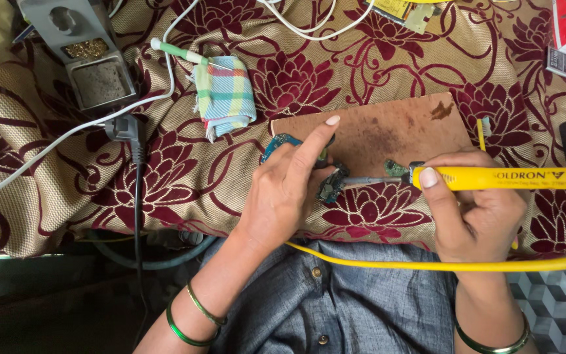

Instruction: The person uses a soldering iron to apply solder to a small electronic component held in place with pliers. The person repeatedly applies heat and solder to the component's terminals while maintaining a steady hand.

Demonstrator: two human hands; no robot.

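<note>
The right hand is gripping a yellow soldering iron, fingers wrapped tight around its handle, and its metal tip is pointing left at a small dark circuit board. The left hand is pressing down beside that board, index finger stretched out onto a brown wooden board, other fingers curled over a blue circuit board; it is clamping nothing. A small green component is lying just above the tip. The iron's yellow cord is trailing across the person's grey shirt. Everything is resting on a counter draped in a maroon floral cloth. Farther left, a checked cloth, a black plug and a grey iron stand are lying.
</note>
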